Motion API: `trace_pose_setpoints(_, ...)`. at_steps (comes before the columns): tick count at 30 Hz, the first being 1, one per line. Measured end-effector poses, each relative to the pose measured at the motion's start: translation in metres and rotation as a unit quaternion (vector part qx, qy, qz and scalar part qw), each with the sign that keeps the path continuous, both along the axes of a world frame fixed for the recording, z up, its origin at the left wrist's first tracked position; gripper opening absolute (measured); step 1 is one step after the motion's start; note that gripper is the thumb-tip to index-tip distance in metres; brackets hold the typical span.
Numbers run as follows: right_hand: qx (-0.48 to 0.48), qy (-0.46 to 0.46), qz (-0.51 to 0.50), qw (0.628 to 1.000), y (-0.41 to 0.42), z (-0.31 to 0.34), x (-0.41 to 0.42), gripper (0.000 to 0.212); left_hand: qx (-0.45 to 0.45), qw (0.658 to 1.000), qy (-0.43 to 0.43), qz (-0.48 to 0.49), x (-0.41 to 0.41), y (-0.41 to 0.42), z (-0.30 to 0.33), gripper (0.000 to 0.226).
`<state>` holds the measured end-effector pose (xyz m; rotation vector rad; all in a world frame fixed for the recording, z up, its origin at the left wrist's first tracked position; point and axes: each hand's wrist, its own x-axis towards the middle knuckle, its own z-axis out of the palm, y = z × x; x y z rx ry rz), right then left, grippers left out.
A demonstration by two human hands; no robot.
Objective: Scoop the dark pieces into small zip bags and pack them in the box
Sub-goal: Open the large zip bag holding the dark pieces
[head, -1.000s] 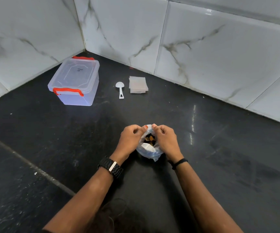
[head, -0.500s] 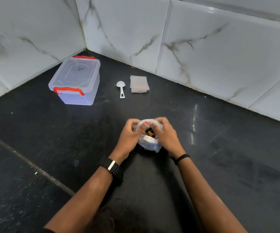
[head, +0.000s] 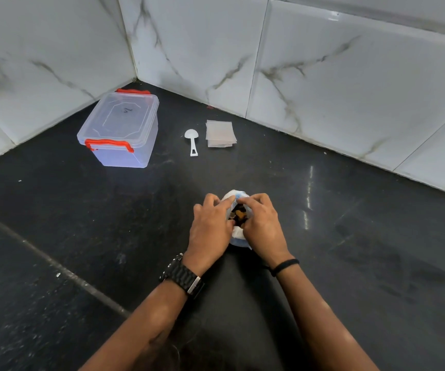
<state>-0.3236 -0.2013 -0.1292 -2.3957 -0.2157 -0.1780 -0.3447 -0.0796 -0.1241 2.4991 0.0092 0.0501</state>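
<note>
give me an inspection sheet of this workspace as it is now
surface: black stone counter, glossy, with a seam running across its near left part
job's things: plastic bag of dark pieces held open on the counter; clear box with red latches, lid on, in the corner; white scoop lying untouched; stack of small zip bags beside the scoop
clutter: nothing seen
hands: left hand and right hand both grip the bag's rim
cables: nothing seen
surroundings: white marble-look wall tiles on two sides; watch on left wrist, black band on right
</note>
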Motion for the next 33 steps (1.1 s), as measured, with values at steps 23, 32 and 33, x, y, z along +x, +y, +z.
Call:
trace_pose_setpoints(23, -0.02, 0.297, 0.108, 0.948, -0.017, 0.021, 0.004, 0.078, -0.236, 0.967, 0.075, 0.067, 0.013, 0.003, -0.006, 0.043)
trace_pose_setpoints(32, -0.056, 0.194, 0.026, 0.979, -0.024, 0.029, 0.001, 0.065, -0.416, 0.887, 0.195, 0.047, 0.006, 0.002, -0.009, 0.085)
trace_pose_setpoints(33, -0.053, 0.192, 0.022, 0.98, -0.022, 0.027, 0.001, 0.065, -0.418, 0.889, 0.18, 0.06, 0.007, 0.001, -0.011, 0.087)
